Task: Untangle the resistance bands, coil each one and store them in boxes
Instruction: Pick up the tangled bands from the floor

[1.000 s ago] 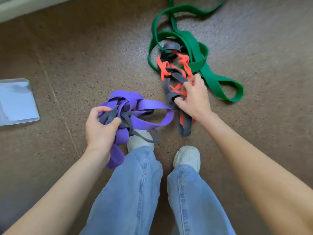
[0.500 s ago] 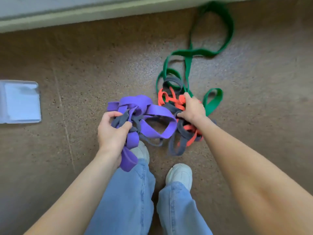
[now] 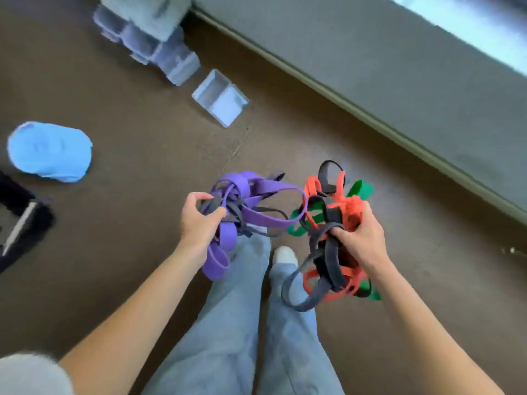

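Legs: 2 pale-blue jean legs straight below the camera, 1 white shoe toe peeking out on the brown floor.
Left hand: left hand curled tight on the purple band and thin grey straps; a purple loop hangs under the wrist.
Right hand: right hand clamped on a knot of dark grey band, orange band and green band, loops dangling beneath.
Link: purple loop and a grey strand reach across to the right bundle, so the 2 clumps are joined; all bands are held up off the floor.
Beyond, left: blue cap, blurred black object at the edge.
Far: 1 clear box open on the floor, a blurred stack of clear boxes behind it, grey wall base running diagonally.
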